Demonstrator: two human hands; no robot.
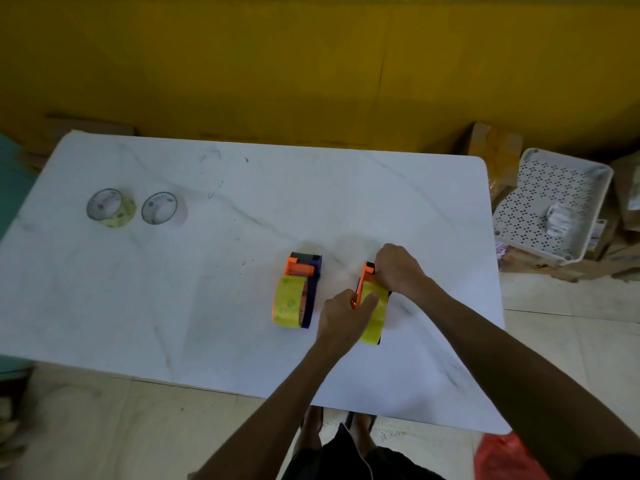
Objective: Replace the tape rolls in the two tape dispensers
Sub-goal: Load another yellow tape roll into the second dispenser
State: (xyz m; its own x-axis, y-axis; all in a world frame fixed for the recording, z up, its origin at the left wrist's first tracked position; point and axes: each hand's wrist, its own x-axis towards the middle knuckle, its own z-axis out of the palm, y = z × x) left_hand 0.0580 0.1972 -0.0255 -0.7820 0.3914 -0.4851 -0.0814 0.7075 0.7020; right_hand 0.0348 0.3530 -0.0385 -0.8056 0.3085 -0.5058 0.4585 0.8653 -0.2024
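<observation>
Both hands grip the right dispenser, mid-table, well clear of edges.
Left hand holds its roll side, right hand its far end; long axis runs near-to-far, parallel to the left dispenser beside it. Two rolls lie far left; open room between.

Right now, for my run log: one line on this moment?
left hand: on right dispenser | right hand: at its top | left dispenser: untouched

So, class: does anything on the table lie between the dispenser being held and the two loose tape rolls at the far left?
Yes. The second dispenser stands just left of the held dispenser, which both the left hand and right hand grip. Past it, the bare table runs unobstructed to the loose rolls.
</observation>
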